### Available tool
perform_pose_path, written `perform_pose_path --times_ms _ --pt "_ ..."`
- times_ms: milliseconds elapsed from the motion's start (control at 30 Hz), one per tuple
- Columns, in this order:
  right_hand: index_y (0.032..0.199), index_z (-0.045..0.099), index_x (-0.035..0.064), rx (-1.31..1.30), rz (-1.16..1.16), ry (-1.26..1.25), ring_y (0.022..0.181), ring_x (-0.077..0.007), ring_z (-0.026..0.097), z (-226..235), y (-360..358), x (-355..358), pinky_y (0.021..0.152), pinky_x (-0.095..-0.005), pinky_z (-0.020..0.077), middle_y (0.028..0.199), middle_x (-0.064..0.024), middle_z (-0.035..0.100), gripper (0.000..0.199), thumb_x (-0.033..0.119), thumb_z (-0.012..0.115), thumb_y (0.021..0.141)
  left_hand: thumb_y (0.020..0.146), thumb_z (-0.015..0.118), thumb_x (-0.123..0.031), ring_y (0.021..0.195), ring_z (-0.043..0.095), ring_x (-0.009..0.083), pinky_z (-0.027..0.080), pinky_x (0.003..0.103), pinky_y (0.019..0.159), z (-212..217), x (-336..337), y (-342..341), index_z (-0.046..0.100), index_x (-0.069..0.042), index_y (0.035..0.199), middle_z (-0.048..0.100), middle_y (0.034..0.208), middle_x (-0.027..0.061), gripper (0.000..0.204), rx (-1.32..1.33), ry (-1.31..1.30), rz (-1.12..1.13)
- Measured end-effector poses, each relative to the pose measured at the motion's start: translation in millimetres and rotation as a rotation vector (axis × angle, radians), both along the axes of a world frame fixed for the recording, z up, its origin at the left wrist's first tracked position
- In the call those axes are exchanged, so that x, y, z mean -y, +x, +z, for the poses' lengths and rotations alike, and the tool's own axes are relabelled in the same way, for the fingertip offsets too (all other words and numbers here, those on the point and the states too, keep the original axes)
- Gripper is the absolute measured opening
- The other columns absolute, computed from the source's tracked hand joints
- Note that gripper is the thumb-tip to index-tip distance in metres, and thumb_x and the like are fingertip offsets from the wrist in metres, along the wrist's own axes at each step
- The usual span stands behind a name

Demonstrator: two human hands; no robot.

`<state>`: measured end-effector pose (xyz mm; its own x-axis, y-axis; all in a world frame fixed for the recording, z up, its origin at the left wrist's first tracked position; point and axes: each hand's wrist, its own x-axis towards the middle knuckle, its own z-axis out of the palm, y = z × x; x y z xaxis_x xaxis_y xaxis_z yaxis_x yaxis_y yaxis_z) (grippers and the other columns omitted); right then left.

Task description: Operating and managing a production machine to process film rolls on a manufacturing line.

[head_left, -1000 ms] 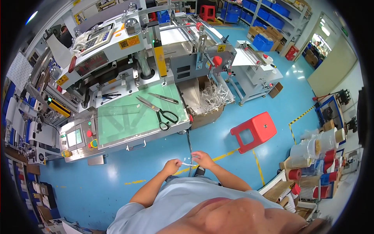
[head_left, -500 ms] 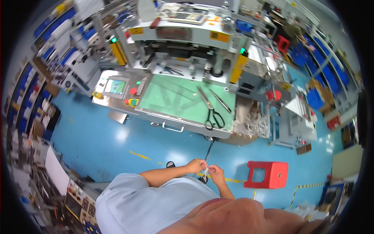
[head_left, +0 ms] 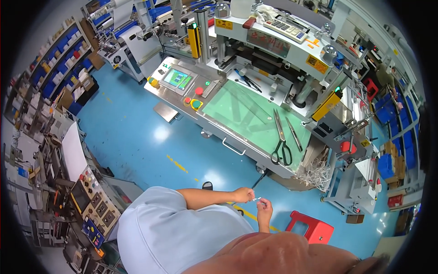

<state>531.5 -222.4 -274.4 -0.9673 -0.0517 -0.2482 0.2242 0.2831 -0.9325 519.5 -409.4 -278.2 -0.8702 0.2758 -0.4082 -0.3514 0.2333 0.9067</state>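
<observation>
In front of my body, above the floor, my left hand [head_left: 243,195] is closed with its fingertips on a small white strip [head_left: 257,199]. My right hand [head_left: 264,211] pinches the strip's other side, just to the right and a little nearer. The strip is thin and too small to make out exactly. Beyond my hands is a machine's bench with a green mat [head_left: 237,114]. On that mat lie large black-handled scissors [head_left: 280,137] and, beside them, slim metal tweezers [head_left: 294,134]. Neither hand touches these tools.
A red plastic stool [head_left: 315,228] stands on the blue floor to my right. At the bench's left is a control panel with a screen [head_left: 177,78] and an emergency button [head_left: 199,91]. White scraps [head_left: 315,172] spill from a carton at its right. Another person [head_left: 385,75] is far right.
The view has turned, so the bench now sits tilted and farther right. My hands have moved slightly apart, with the white strip showing between them.
</observation>
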Motion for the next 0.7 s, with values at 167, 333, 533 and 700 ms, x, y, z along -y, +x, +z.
perform_pose_path --times_ms 167,333,533,700 --pt "0.088 0.061 -0.0012 0.014 0.014 -0.016 0.067 -0.0101 0.056 10 15 11 0.06 -0.0235 0.0453 0.085 -0.0057 0.059 0.013 0.007 0.066 0.079 0.082 0.063 -0.018 0.062 0.061 0.0137 0.049 0.027 0.056 22 1 -4 0.056 -0.002 0.093 0.063 0.08 0.0084 0.02 0.115 0.172 -0.056" --pt "0.083 0.065 0.0044 -0.209 0.081 0.306 0.066 -0.0177 0.057 12 0 21 0.061 -0.0301 0.0455 0.078 -0.0092 0.06 0.011 0.015 0.066 0.079 0.08 0.067 -0.017 0.063 0.06 0.0146 0.049 0.027 0.056 -12 14 -11 0.052 -0.002 0.093 0.061 0.081 0.0098 0.025 0.187 0.268 0.053" --pt "0.082 0.067 0.0081 -0.24 -0.174 0.523 0.071 -0.0247 0.062 -27 -61 -69 0.063 -0.0327 0.0477 0.08 -0.0128 0.062 0.008 0.014 0.062 0.08 0.084 0.063 -0.018 0.061 0.059 0.0143 0.049 0.028 0.057 -10 46 -34 0.054 -0.001 0.09 0.061 0.076 0.0069 0.02 0.203 0.135 0.071" --pt "0.079 0.069 0.0094 -0.061 -0.373 0.555 0.06 -0.0151 0.062 -49 -163 -171 0.058 -0.0293 0.0485 0.067 -0.0067 0.066 0.008 0.016 0.065 0.077 0.084 0.061 -0.018 0.059 0.059 0.0138 0.048 0.028 0.056 -53 89 -31 0.056 -0.002 0.086 0.061 0.071 0.0063 0.018 0.159 -0.125 0.119"
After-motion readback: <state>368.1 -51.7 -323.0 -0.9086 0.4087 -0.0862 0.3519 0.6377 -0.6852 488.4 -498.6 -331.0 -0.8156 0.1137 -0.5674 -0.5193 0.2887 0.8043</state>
